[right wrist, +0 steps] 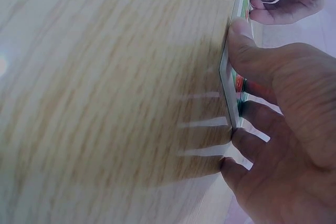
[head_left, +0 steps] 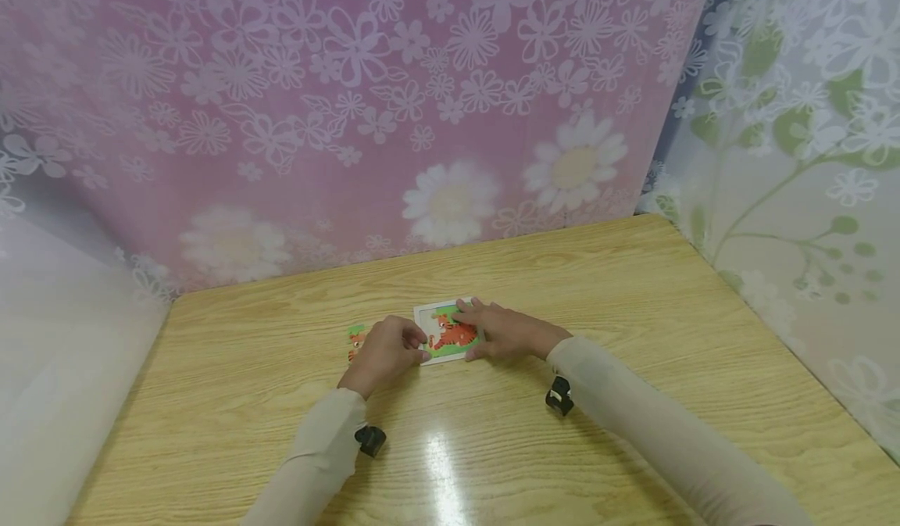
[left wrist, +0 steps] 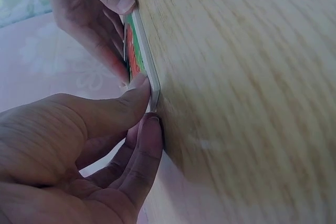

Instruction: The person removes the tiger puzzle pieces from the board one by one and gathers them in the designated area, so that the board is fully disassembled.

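A small jigsaw puzzle board (head_left: 429, 358) with a white frame lies flat on the wooden table. Its picture shows an orange striped tiger (head_left: 460, 337) on green, with a pale bare area at the left. My left hand (head_left: 387, 350) pinches the near left corner, thumb on the frame and curled fingertips beside it, also seen in the left wrist view. My right hand (head_left: 509, 332) holds the right side, thumb at the near edge and fingers reaching over the picture. Left of the board lies a loose puzzle piece (head_left: 355, 340), orange and green, partly hidden behind my left hand.
The wood-grain table (head_left: 598, 276) extends around the board on all sides. A pink flowered curtain (head_left: 351, 159) hangs along its back edge, with pale patterned cloth (head_left: 794, 198) at the right. Black wrist cameras (head_left: 558, 397) sit under both sleeves.
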A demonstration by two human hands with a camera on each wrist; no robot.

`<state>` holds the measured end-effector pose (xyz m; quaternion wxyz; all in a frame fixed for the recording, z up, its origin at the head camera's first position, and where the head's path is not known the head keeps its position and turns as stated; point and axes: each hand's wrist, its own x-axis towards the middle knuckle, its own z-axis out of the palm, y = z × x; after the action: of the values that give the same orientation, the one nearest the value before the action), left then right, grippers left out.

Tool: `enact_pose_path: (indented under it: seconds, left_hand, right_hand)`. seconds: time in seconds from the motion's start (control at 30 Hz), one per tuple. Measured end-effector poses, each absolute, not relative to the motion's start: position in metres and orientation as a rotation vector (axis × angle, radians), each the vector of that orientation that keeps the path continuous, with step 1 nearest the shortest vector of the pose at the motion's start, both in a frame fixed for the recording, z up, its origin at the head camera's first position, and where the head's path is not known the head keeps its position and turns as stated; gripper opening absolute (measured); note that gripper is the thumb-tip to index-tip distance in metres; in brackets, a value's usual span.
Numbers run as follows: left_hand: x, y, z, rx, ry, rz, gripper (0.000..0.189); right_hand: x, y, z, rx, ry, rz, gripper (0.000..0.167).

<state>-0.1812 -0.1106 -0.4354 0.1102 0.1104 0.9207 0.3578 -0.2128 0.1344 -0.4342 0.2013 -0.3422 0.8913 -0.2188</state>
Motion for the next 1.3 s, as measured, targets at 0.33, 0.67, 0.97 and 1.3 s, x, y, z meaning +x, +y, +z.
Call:
enact_pose_path:
  seconds: [0.33,0.67,0.97,1.3]
  left_hand:
    - [-0.1836,-0.1092,-0.432,0.312,2.696,1.047,0.013]
    - [-0.1829,-0.1084,-0.4324,0.29,2.683,1.068,0.013]
    - [-0.1818,-0.1072,-0.4313,0.285,2.7,1.069,0.016]
    - [-0.1807,-0.1087,-0.4367,0.29,2.714,1.118,0.015]
  right_hand:
    - [-0.213,0.134,-0.4329,-0.956,2.483,-0.604,0.077]
    - [-0.2128,0.1337,-0.4333,-0.953,2.479,-0.622,0.077]
    - [-0.2142,0.1345,-0.4358,-0.953,2.488,-0.617,0.076]
    - [-0.2131,0.1346,-0.4344,-0.943,2.486,-0.628,0.076]
